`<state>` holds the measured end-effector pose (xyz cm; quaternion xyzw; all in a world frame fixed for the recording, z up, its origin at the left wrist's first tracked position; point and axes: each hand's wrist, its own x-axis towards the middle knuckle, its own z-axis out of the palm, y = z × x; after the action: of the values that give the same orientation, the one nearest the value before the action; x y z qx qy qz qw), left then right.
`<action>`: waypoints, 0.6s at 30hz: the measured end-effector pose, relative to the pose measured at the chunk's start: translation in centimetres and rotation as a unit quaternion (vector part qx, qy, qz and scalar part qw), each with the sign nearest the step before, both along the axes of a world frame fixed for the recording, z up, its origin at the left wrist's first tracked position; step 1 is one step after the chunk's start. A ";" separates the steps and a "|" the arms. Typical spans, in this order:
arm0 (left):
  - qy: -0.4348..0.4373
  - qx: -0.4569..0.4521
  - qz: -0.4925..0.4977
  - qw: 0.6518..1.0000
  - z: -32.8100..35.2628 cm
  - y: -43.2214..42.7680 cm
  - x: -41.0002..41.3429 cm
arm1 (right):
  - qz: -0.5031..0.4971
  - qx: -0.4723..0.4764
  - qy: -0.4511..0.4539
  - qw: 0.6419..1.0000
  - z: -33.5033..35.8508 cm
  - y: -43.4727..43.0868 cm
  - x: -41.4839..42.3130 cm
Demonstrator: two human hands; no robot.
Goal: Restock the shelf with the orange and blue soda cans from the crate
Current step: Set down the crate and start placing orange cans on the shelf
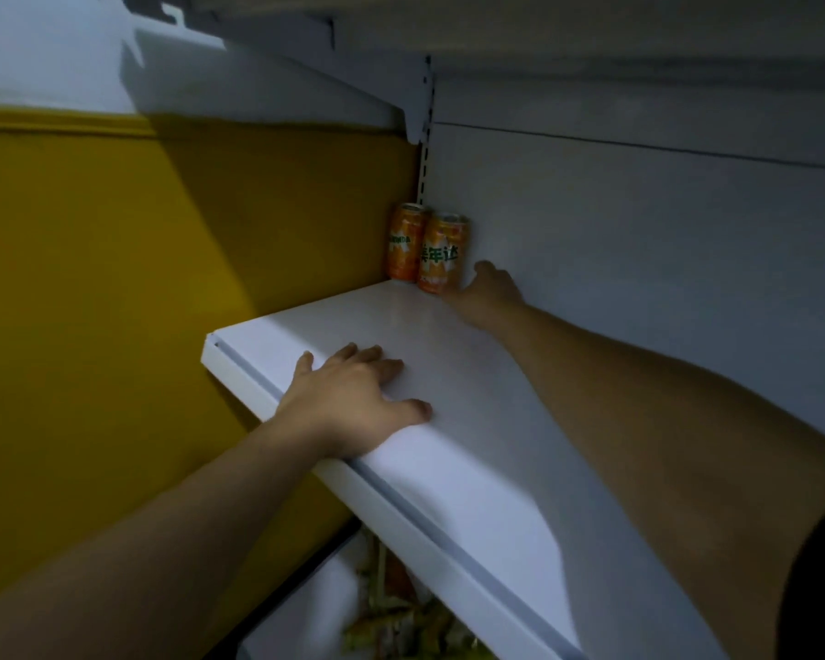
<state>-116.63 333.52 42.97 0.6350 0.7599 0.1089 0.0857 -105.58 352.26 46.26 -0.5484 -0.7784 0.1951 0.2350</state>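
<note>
Two orange soda cans stand upright, touching, at the back-left corner of the white shelf (453, 369): rear can (405, 242), front can (441, 253). The left hand (353, 397) lies flat, fingers spread, on the shelf's front edge. The right hand (490, 292) is just beside the front can; whether it grips the can cannot be told.
</note>
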 end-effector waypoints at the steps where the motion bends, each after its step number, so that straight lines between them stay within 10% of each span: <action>1: -0.013 0.003 -0.001 1.000 0.1 0.0 0.0 | 0.014 -0.012 -0.019 1.000 0.6 -1.3 0.9; 10: -0.239 0.037 0.044 0.969 3.6 -8.2 1.3 | 0.110 -0.010 -0.063 0.992 4.8 -12.5 5.0; 18: -0.123 0.017 0.136 0.983 3.4 -22.3 1.6 | 0.210 -0.012 -0.110 0.971 3.8 -25.1 3.3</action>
<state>-114.99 311.23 46.41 0.5088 0.8210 0.2100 0.1518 -102.26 327.15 50.07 -0.3934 -0.8950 0.1873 0.0951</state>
